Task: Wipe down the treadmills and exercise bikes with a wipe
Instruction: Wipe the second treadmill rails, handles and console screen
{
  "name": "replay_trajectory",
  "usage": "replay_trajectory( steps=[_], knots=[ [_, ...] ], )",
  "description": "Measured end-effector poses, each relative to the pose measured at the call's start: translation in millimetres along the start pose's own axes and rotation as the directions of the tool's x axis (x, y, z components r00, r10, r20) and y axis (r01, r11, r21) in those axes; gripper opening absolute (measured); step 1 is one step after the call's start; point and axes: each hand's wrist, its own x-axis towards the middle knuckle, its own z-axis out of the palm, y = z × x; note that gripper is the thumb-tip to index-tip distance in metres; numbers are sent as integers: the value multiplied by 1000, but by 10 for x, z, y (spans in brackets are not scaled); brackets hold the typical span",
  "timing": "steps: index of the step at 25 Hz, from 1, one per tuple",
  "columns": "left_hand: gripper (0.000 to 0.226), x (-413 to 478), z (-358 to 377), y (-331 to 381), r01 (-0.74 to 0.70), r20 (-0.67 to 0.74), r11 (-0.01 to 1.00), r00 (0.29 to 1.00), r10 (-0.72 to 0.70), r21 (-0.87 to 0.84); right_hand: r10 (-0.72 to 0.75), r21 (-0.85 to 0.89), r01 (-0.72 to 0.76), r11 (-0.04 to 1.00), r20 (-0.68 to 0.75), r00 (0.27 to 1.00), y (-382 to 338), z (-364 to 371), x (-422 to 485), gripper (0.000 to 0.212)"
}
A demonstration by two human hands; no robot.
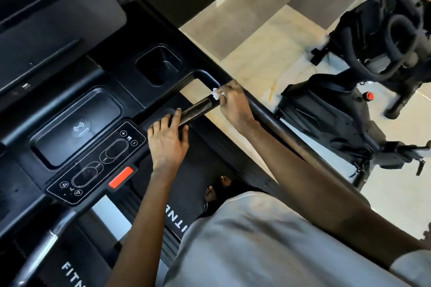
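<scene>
I stand on a black treadmill whose console (98, 123) fills the left of the head view. A short black handlebar (198, 109) juts from the console toward me. My right hand (233, 102) is closed around its far end, pressing a small white wipe (215, 95) against the bar. My left hand (166, 140) rests on the near end of the same bar, fingers curled around it. An exercise bike (363, 91), black with a red knob, stands on the floor to the right.
The console has a control panel with a red stop key (121, 177), a charging tray (79, 128) and a cup holder (159, 65). A long side rail (286, 133) runs diagonally between me and the bike. Pale tiled floor (268, 37) lies beyond.
</scene>
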Motion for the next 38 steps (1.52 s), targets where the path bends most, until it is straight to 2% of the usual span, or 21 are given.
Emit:
replay_trajectory(
  steps=[3,5,7,10,15,17,20,25,29,34,38],
  knots=[
    [51,-16,-3,14,9,-15,1000,1000,-9,-7,-165,58,160,985,107,980,-238,60,-174,22],
    [51,-15,-15,20,8,-15,1000,1000,-8,-15,-213,54,208,977,115,970,-155,29,-160,23],
    [51,3,-33,27,26,15,999,1000,-25,-35,-193,20,192,981,56,980,51,-43,-18,26],
    [51,-57,-69,28,92,7,995,996,-91,-37,-79,101,75,992,40,996,170,-73,3,23],
    [52,-221,-105,31,170,-36,985,985,-169,21,-319,213,284,935,153,935,-67,67,-142,22],
    [51,-188,-93,107,213,-29,977,977,-212,25,-308,133,290,948,142,941,79,-52,108,22],
    [48,-126,-51,221,277,-18,961,961,-277,17,-181,58,174,983,174,968,304,-204,446,26],
    [49,-124,-99,232,280,-2,960,960,-280,22,-277,74,267,961,205,939,120,-78,914,23],
    [51,-210,-232,105,245,-49,966,969,-242,84,-308,19,314,949,264,914,232,-83,618,25],
    [57,-358,-407,-102,214,-67,967,976,-206,136,-261,213,209,954,255,931,133,-76,193,20],
    [72,-411,-514,-212,239,-19,958,971,-239,157,-396,346,303,888,241,886,-212,61,-81,22]
  ],
)
